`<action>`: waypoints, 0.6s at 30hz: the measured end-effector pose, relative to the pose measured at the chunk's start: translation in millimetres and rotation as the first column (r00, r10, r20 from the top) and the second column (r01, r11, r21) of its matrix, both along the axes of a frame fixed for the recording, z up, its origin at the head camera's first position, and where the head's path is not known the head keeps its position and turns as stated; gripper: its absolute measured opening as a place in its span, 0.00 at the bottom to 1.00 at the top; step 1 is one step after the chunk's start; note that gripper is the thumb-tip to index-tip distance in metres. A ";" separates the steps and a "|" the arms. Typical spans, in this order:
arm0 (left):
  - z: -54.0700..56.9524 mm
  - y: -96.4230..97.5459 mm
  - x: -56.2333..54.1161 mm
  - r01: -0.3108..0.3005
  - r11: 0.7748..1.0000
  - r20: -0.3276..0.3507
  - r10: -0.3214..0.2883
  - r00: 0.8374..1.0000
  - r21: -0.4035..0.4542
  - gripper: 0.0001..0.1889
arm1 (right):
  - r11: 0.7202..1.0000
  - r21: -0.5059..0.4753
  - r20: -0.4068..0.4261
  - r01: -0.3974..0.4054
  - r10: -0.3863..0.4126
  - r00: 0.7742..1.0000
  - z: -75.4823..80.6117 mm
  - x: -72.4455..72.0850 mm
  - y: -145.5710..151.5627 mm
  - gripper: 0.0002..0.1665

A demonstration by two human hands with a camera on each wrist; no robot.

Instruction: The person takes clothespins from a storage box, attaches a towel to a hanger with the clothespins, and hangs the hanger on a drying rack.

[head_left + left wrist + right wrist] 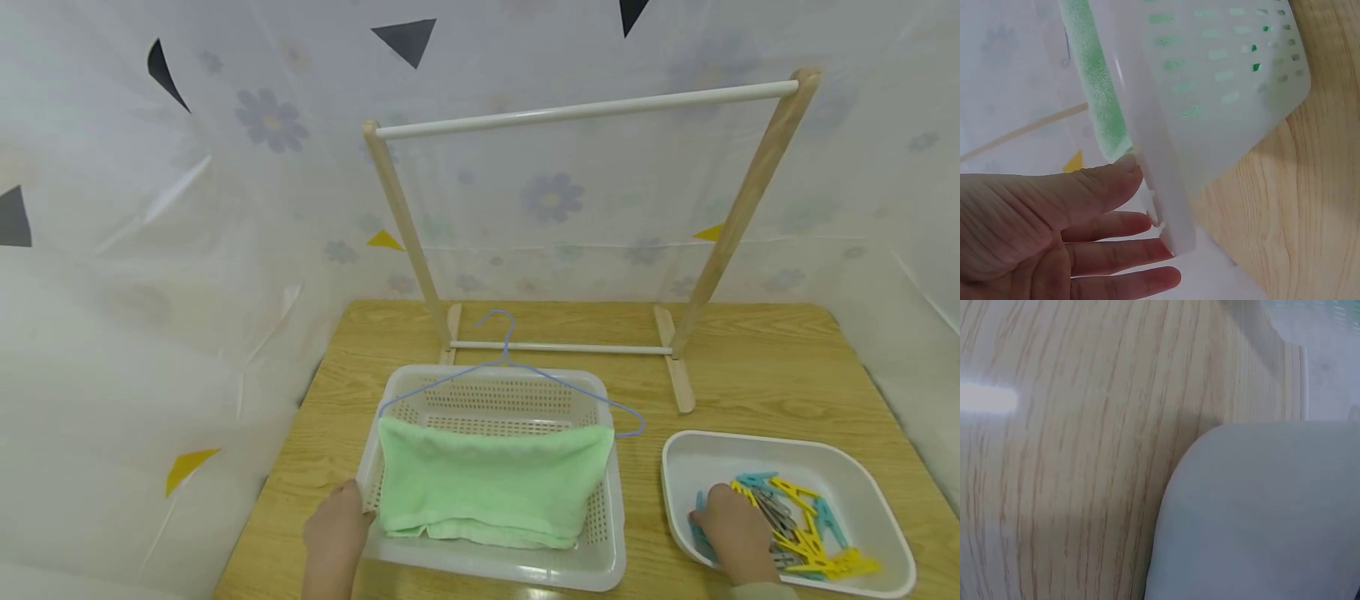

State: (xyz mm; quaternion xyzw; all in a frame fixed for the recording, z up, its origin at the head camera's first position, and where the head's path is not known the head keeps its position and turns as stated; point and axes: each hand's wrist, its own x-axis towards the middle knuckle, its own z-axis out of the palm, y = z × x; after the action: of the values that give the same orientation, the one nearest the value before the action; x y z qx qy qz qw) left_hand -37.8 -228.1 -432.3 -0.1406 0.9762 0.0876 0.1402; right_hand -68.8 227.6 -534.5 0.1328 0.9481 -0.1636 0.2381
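Observation:
A folded light-green towel (495, 483) lies over the white perforated basket (510, 575), with a blue wire hanger (506, 354) whose hook points to the back. At the basket's left rim is my left hand (337, 529); in the left wrist view its thumb touches the rim and the other fingers extend nearly straight beside it. My right hand (738, 529) reaches down into a white tub (885, 508) among yellow, teal and grey clothespins (810, 533). Its fingertips are hidden there, and I cannot tell whether they pinch a clothespin.
A rack of wooden posts (738, 217) and a white top bar (585, 110) stands behind the basket on the wood-grain table (780, 375). A flower-patterned sheet (285, 200) with black and yellow triangles hangs around it. In the right wrist view the tub's outer wall blocks the hand.

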 end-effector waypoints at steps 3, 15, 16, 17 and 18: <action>-1.3 -2.6 2.3 -0.004 1.000 0.007 0.004 1.000 -0.003 0.18 | 1.000 -0.019 -0.016 -0.005 0.005 1.000 1.3 1.1 0.3 0.20; -8.6 -14.3 5.7 -0.060 0.997 0.136 0.051 0.989 0.058 0.13 | 0.999 -0.047 -0.074 -0.015 0.012 0.997 8.2 7.6 -2.8 0.18; -8.5 -15.1 5.9 -0.061 0.996 0.146 0.051 0.988 0.064 0.13 | 0.999 -0.046 -0.076 -0.019 0.015 0.997 7.9 8.0 -2.7 0.19; -8.3 -15.9 6.4 -0.060 0.996 0.149 0.049 0.988 0.069 0.14 | 0.999 -0.044 -0.076 -0.016 0.013 0.997 8.3 7.8 -2.9 0.19; -8.3 -16.6 6.7 -0.059 0.996 0.152 0.047 0.987 0.073 0.14 | 0.999 -0.046 -0.073 -0.012 0.008 0.997 8.0 8.0 -2.8 0.19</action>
State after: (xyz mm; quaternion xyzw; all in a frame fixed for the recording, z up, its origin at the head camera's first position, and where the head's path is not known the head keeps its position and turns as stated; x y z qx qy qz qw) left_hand -31.1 -244.7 -440.6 -0.1673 0.9546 0.1184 0.2162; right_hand -60.8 224.8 -526.5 0.1165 0.9527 -0.1893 0.2072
